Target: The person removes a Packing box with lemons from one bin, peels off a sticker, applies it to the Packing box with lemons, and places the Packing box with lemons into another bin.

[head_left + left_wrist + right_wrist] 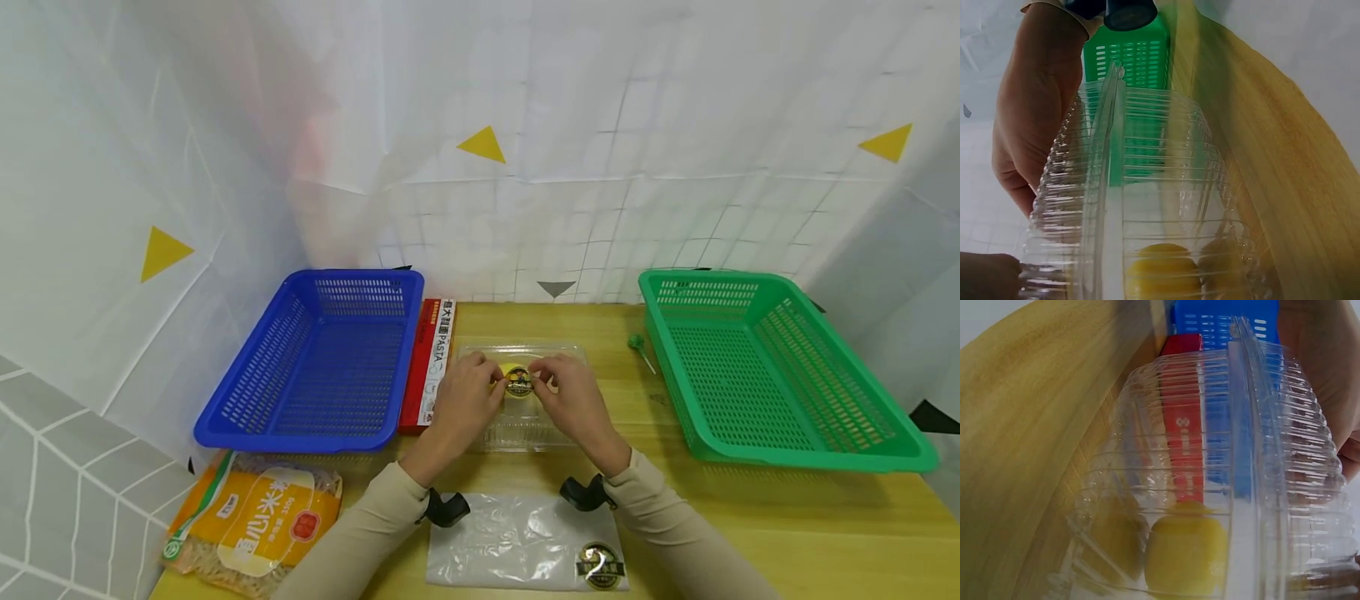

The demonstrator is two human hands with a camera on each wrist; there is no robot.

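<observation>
A clear plastic clamshell box stands closed on the table, with a rounded yellow item and a duller one inside, their kind unclear. Over its lid is a round black-and-gold sticker. My left hand pinches the sticker's left edge between thumb and finger. At the opposite edge, my right hand pinches it the same way. In the left wrist view the right hand shows beyond the ribbed lid; the sticker is hidden there. Whether the sticker touches the lid, I cannot tell.
A blue basket stands left, beside a red pasta box. Front left lies an orange noodle bag. A clear bag with a similar label lies in front. Right are a green basket and a green lollipop-like item.
</observation>
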